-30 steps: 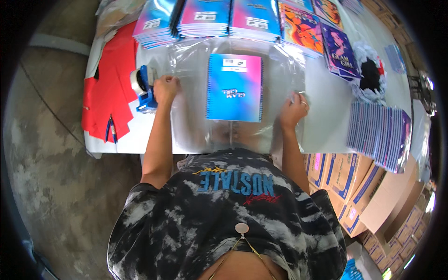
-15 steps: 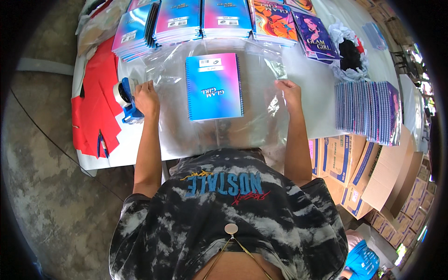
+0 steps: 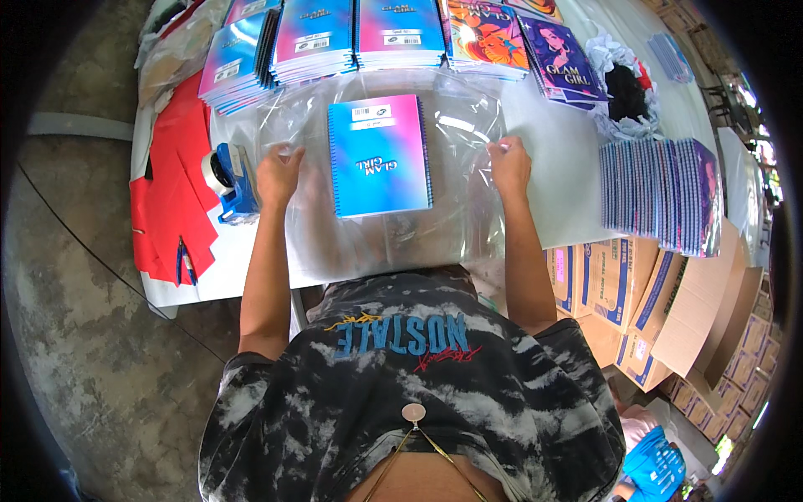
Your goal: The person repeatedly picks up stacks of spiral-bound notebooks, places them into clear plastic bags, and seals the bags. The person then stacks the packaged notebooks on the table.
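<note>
A blue and pink spiral notebook point(image 3: 379, 155) lies on a clear plastic sheet point(image 3: 376, 251) spread over the white table in front of me. My left hand point(image 3: 279, 174) pinches the sheet's left side, a short way from the notebook's spiral edge. On the other side, my right hand point(image 3: 509, 167) has its fingers closed on the sheet's right side. Glare and folds hide exactly where the sheet's edges run. A blue tape dispenser point(image 3: 238, 182) with a roll of tape stands just left of my left hand.
Stacks of blue and pink notebooks point(image 3: 314, 38) line the far side, beside orange point(image 3: 487, 38) and purple notebooks point(image 3: 559, 58). At right stands a row of spiral notebooks point(image 3: 657, 197), with cardboard boxes point(image 3: 619, 284) below. Red sheets point(image 3: 171, 184) and pens point(image 3: 184, 261) lie left.
Both hands have moved inward toward the notebook, the left one away from the tape dispenser. The plastic between them has shifted and crinkled.
</note>
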The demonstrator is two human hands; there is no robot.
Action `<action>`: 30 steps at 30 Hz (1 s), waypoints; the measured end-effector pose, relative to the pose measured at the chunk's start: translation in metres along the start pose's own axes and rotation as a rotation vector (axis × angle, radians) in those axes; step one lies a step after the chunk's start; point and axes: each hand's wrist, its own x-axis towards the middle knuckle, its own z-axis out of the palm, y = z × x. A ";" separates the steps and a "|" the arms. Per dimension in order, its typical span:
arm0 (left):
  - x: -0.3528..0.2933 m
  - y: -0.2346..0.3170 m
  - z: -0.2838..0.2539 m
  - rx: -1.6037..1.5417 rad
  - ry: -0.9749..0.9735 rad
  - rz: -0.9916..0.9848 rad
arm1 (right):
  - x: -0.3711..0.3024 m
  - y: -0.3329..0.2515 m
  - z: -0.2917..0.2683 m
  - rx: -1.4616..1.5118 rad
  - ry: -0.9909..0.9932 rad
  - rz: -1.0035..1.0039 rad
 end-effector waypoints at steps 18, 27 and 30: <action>-0.022 0.009 -0.071 -0.509 -0.765 -0.074 | 0.009 -0.044 -0.055 0.727 -0.775 0.131; -0.020 0.048 -0.026 -0.826 -0.511 0.334 | -0.015 -0.072 -0.004 0.796 -0.720 -0.413; -0.027 0.070 0.002 -0.805 -0.423 0.400 | -0.037 -0.083 0.037 1.020 -0.721 -0.249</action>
